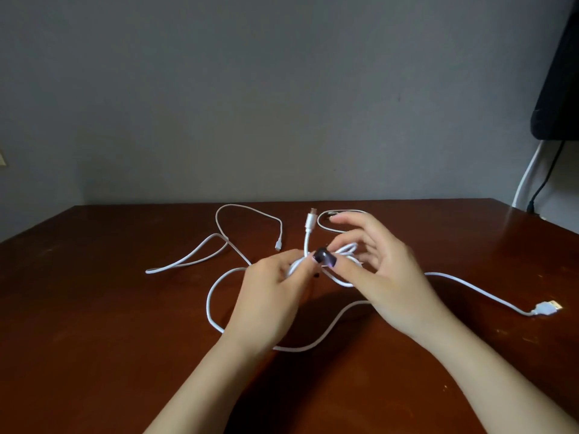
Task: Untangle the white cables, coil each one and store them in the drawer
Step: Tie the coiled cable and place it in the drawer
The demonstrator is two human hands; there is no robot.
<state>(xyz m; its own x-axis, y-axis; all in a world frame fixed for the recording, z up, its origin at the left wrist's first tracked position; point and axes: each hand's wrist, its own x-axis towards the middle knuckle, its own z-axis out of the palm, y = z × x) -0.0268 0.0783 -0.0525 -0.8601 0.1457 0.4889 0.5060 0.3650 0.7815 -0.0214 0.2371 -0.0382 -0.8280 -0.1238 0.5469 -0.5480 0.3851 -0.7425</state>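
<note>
White cables lie tangled on a dark wooden table (94,324). My left hand (272,296) grips a small bundle of cable loops (347,250) at the table's middle, and a plug end (311,222) sticks up from it. My right hand (385,270) pinches the same loops from the right, its other fingers spread. One long strand runs right to a USB plug (546,308). Another strand (208,308) loops under my left wrist. A thinner cable (219,242) trails off to the left, ending in a small plug (278,245). No drawer is in view.
A grey wall (250,104) stands behind the table. At the upper right hangs a dark object (557,89), with a white and a black cord (532,173) dropping from it behind the table's far right corner.
</note>
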